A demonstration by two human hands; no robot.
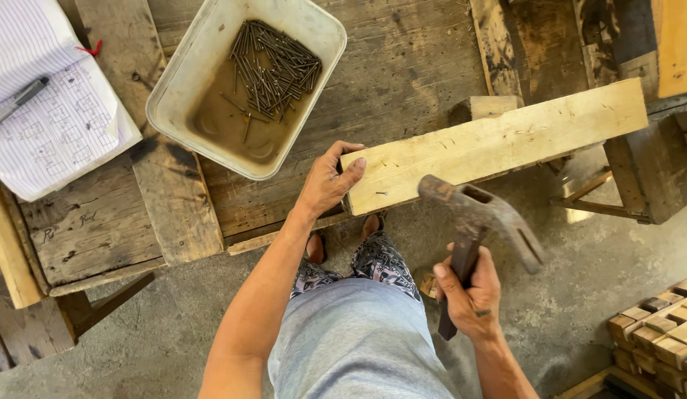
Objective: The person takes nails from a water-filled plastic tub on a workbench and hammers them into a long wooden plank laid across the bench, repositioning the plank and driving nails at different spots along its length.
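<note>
While L hand [327, 181] steadies plank [491, 144], R hand [473, 295] grips hammer [476, 214]

A pale wooden plank [498, 144] lies across the worn workbench, running from centre to far right, tilted slightly up toward the right. A small nail [381, 193] sticks in its near left part. A rusty claw hammer [476, 214] with a dark handle hangs just near of the plank, head raised, claw pointing right.
</note>
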